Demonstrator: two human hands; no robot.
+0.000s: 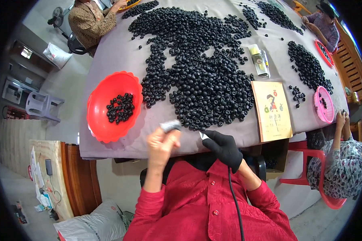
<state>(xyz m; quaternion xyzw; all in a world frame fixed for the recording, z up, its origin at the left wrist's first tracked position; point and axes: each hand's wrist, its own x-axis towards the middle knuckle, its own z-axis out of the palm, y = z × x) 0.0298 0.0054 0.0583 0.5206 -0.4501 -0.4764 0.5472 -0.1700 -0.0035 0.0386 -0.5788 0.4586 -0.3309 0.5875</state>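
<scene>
A wide heap of small black ring-shaped pieces (pixel 211 86) covers the middle of the cloth-covered table. My left hand (pixel 159 145) is bare and blurred, raised at the near edge of the heap. Its fingers are closed around a silver-grey and dark thing (pixel 171 125) too smeared to name. A black glove covers my right hand (pixel 224 149), which has a white tip at the fingers. Those fingers are drawn together at the heap's front edge, against a black piece (pixel 202 129); whether they grip it is hidden.
Left of my hands, a red scalloped basin (pixel 100 126) holds some black pieces. An orange-yellow booklet (pixel 272 112) and a clear packet (pixel 258 60) lie to the right. Other people sit around the table, near a pink basket (pixel 324 116) and further piles (pixel 307 66).
</scene>
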